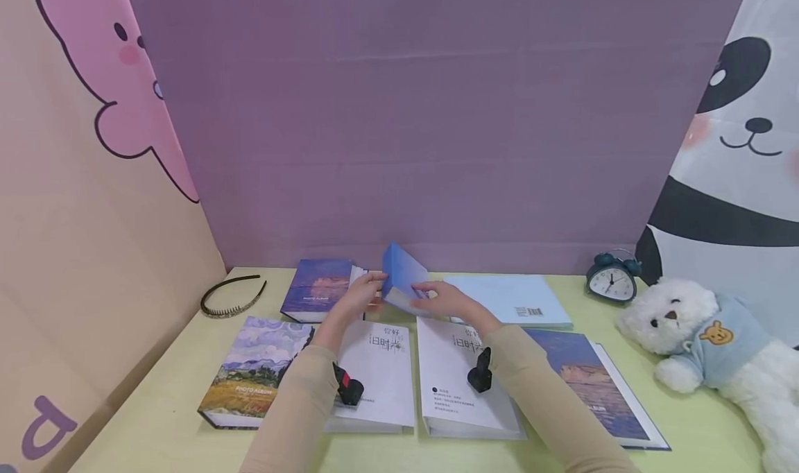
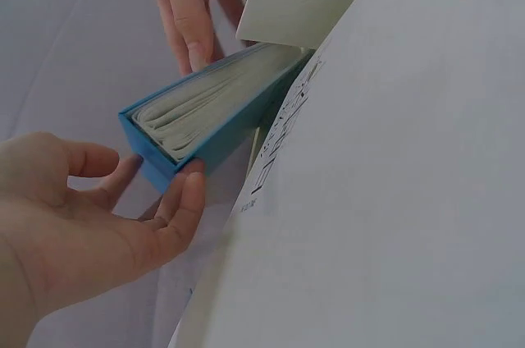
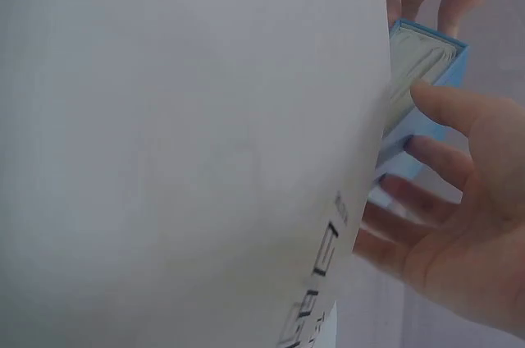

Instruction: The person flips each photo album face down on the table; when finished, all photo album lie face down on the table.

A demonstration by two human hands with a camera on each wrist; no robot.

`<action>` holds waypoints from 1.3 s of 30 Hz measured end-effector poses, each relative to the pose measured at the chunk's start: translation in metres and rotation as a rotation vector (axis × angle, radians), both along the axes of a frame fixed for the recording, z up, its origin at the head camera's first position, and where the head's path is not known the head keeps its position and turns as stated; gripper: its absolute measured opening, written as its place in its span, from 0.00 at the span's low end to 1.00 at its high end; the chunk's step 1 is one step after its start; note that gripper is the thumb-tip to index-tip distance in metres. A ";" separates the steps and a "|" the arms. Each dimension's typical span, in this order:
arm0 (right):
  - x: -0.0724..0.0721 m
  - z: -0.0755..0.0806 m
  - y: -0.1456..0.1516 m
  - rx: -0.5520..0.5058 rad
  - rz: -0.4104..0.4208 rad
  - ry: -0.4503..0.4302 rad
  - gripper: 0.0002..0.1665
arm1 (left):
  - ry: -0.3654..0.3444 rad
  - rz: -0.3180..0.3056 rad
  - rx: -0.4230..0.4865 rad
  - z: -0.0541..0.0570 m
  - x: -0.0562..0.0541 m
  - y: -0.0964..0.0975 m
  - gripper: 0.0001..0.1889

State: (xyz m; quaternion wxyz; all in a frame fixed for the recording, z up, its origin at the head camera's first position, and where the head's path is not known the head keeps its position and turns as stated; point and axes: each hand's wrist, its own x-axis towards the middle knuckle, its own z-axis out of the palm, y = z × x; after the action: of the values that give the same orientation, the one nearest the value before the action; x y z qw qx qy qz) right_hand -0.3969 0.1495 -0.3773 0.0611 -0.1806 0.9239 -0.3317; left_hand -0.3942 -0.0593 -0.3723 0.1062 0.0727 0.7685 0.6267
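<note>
A thick blue photo album stands tilted at the middle back of the table, its page edges facing down toward me. My left hand grips it at the spine side, fingertips on the lower corner in the left wrist view. On the other side my right hand holds it, thumb by the page edges and fingers along the cover. Just in front are two white albums with black lettering, a left one and a right one. A white cover blocks much of both wrist views.
A landscape-painting album and a purple album lie left, near a black headband. On the right are a pale blue album, a sunset-cover album, an alarm clock and a white teddy bear.
</note>
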 end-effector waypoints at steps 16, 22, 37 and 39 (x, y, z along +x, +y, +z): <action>0.009 0.008 -0.021 -0.165 -0.130 0.069 0.30 | -0.081 0.044 0.158 -0.002 -0.003 -0.002 0.23; 0.009 0.010 -0.022 -0.272 -0.118 0.038 0.31 | -0.061 0.022 0.172 -0.001 -0.005 -0.001 0.21; 0.009 0.012 -0.021 -0.355 -0.016 0.105 0.36 | -0.071 -0.085 0.208 0.001 -0.001 -0.001 0.23; 0.014 0.016 -0.019 -0.358 -0.020 0.090 0.35 | -0.080 -0.102 0.202 0.001 -0.001 0.000 0.23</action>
State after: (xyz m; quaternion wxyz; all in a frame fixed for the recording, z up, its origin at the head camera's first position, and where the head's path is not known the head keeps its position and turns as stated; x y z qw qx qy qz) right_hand -0.3829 0.1302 -0.3611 -0.0167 -0.1939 0.8537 -0.4831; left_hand -0.3950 -0.0594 -0.3710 0.1604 0.0970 0.6920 0.6971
